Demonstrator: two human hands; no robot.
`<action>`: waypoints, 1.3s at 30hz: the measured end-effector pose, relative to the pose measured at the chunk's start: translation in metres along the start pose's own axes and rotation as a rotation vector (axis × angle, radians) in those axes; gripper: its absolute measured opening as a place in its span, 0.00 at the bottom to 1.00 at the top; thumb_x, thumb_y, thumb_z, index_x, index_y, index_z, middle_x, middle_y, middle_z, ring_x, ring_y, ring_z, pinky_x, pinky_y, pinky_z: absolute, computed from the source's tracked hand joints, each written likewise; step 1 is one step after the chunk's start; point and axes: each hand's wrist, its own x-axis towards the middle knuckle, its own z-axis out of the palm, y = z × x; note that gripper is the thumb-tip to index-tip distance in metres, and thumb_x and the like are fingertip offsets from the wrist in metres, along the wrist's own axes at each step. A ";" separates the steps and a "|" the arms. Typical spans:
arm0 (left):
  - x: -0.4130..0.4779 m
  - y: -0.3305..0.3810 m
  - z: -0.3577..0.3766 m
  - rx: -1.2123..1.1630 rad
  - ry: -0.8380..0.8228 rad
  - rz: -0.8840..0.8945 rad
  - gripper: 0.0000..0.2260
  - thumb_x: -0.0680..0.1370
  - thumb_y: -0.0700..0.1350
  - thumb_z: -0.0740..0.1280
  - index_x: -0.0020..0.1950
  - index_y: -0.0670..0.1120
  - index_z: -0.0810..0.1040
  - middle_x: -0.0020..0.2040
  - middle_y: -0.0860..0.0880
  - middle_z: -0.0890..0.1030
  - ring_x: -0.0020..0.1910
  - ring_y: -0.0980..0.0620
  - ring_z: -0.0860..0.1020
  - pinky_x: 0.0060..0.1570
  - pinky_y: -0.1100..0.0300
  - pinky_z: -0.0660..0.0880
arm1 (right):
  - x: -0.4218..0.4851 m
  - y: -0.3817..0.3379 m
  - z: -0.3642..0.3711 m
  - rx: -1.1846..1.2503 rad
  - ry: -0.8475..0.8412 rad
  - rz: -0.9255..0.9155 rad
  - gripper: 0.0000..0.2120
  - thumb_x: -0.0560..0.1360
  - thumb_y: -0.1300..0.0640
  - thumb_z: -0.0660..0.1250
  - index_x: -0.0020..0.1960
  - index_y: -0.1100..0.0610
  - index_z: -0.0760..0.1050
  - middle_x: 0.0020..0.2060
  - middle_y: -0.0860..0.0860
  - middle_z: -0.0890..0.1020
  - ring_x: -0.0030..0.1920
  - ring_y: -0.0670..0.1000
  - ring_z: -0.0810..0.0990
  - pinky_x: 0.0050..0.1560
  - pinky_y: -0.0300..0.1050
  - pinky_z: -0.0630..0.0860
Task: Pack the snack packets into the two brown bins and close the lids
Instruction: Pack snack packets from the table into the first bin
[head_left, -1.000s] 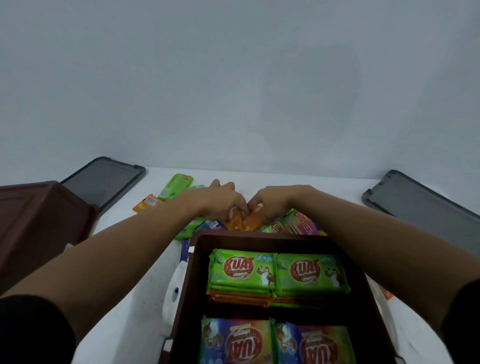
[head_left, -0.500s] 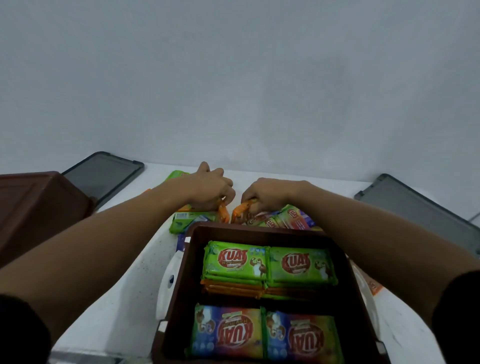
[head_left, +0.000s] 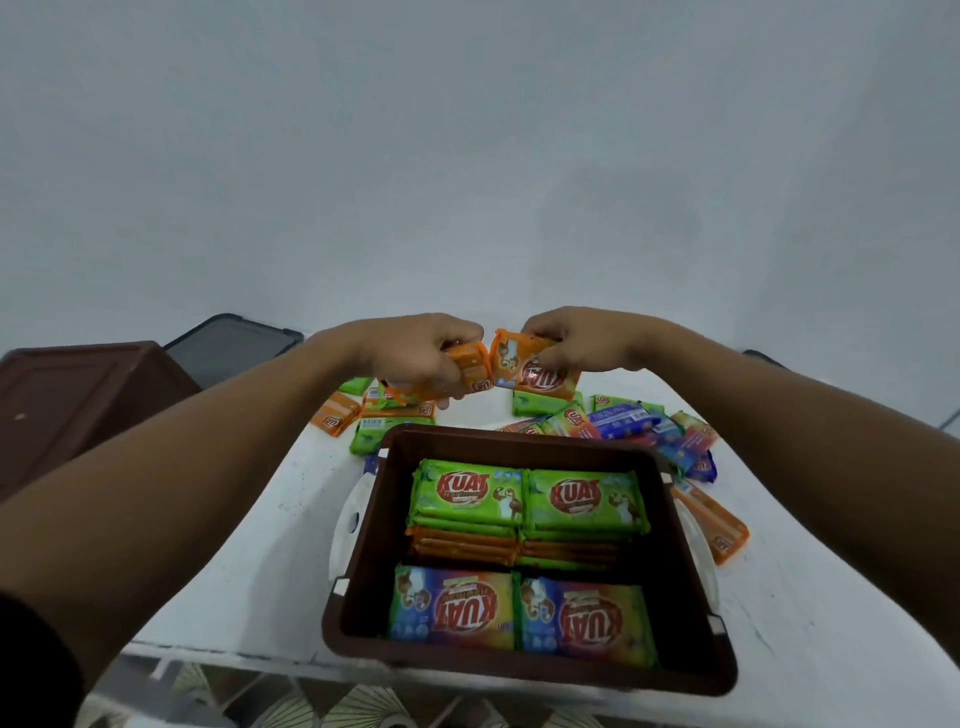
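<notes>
An open brown bin (head_left: 358, 582) stands in front of me with stacks of green, orange and rainbow snack packets inside. Above its far edge, my left hand (head_left: 415, 353) grips an orange packet (head_left: 470, 366), and my right hand (head_left: 576, 343) grips another orange packet (head_left: 535, 371); the two packets touch end to end. More loose packets (head_left: 623, 421) lie on the white table (head_left: 249, 561) beyond the bin. A second brown bin (head_left: 78, 400) stands at the far left.
A dark grey lid (head_left: 234, 345) lies behind the left bin, and a sliver of another lid (head_left: 763, 356) shows behind my right forearm. An orange packet (head_left: 717, 530) lies right of the bin. The table's front edge runs just below the bin.
Both hands have risen from the pile, each lifting an orange packet off the table, and now hold them together above the bin's far edge.
</notes>
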 end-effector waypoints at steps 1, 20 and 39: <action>-0.005 0.005 -0.001 -0.037 -0.012 -0.002 0.08 0.72 0.42 0.69 0.48 0.51 0.75 0.44 0.52 0.82 0.45 0.47 0.84 0.40 0.58 0.78 | -0.006 -0.002 -0.001 0.039 -0.007 0.005 0.09 0.78 0.61 0.65 0.57 0.56 0.76 0.51 0.57 0.83 0.49 0.57 0.85 0.53 0.59 0.82; -0.050 0.042 0.060 -0.315 -0.411 -0.034 0.18 0.74 0.29 0.65 0.58 0.46 0.70 0.50 0.36 0.82 0.44 0.40 0.82 0.46 0.45 0.79 | -0.113 -0.016 0.038 0.039 -0.151 0.007 0.28 0.65 0.53 0.82 0.60 0.47 0.75 0.51 0.47 0.85 0.49 0.48 0.86 0.53 0.52 0.83; -0.062 0.052 0.119 0.372 -0.397 -0.070 0.22 0.70 0.61 0.77 0.55 0.54 0.73 0.47 0.53 0.79 0.44 0.54 0.79 0.42 0.58 0.75 | -0.130 -0.013 0.096 -0.164 -0.374 -0.041 0.22 0.71 0.48 0.76 0.62 0.46 0.74 0.51 0.44 0.82 0.48 0.44 0.83 0.48 0.43 0.83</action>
